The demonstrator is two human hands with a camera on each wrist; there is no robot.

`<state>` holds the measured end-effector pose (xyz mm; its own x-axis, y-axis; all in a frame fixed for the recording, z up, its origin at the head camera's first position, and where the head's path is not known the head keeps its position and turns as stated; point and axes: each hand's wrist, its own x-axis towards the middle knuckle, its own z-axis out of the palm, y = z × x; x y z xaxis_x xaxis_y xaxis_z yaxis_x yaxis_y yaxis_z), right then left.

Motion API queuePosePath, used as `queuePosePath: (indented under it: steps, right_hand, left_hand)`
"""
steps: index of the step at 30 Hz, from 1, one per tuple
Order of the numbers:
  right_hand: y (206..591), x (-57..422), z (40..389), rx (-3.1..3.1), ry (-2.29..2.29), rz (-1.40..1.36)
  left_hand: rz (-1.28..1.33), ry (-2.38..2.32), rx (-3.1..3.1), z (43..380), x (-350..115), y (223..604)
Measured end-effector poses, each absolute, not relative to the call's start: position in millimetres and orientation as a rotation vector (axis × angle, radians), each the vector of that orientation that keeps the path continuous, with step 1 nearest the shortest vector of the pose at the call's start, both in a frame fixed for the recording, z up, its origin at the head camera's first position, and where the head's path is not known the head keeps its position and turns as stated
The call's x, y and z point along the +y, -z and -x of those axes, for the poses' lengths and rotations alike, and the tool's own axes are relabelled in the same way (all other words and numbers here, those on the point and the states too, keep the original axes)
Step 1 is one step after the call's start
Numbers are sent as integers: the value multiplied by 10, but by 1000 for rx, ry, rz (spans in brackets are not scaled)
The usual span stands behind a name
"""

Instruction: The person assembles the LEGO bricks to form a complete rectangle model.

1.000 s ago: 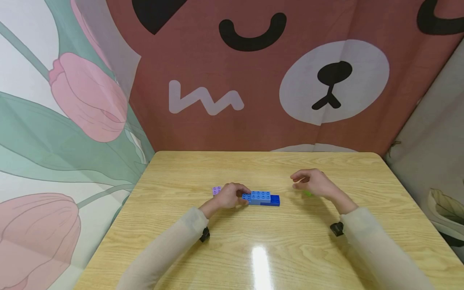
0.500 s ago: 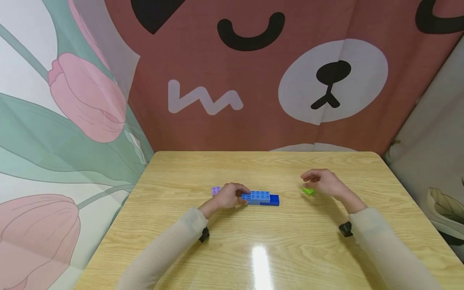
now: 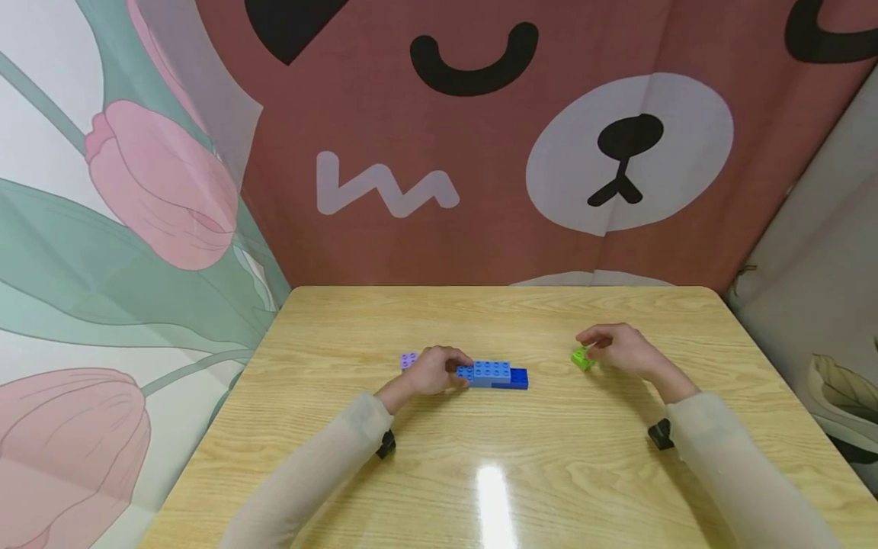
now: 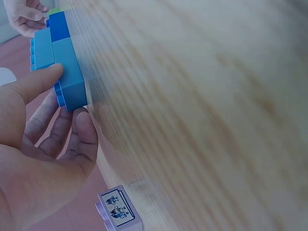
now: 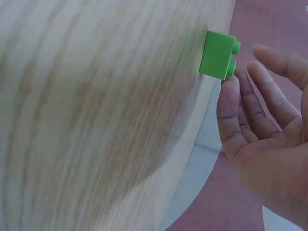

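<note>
- My left hand (image 3: 432, 371), just left of centre in the lower half of the head view, pinches the left end of the joined blue bricks (image 3: 491, 371), thumb on one side and fingers round the other.
- Those bricks lie flat on the wooden table (image 3: 439, 457); they look like rigid plastic, so I'd expect them light, stiff and hard to break.
- The stack is long and held at one end (the seams are its likeliest weak spot), so lifting from there might lever it apart; the middle, where the top brick bridges the two below, seems the safer grip.
- My right hand (image 3: 620, 351), right of centre, is loosely curved and part open, holding nothing; whether a fingertip brushes the green brick (image 5: 216, 55) I cannot tell.
- That brick sits studs up, small and probably a bit slick; its flat opposite sides should suit a thumb-and-finger pinch, leaving the studs uncovered.
</note>
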<state>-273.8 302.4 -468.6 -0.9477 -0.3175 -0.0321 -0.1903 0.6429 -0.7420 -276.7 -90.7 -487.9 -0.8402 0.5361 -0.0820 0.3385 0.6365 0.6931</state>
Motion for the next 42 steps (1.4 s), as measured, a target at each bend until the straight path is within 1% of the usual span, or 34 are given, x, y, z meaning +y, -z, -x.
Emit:
queuePosePath:
  steps: [8,17,30,42]
  right_hand:
    - [4714,3036,2750,2664,1203,422]
    - [4731,3015,2750,2610,1225,362]
    - [4793,3023,2750,2584,1171,371]
    - [4762,2984,2713,2626,1115,380]
  left_hand:
    - [-737,-1021,2574,2778,-920,4895]
    - [-754,-1032,2567,2775,-923,4879]
    - [-757,-1018,2570,2779,-924,4888]
    - [-776,-1010,2577,2773,-924,4879]
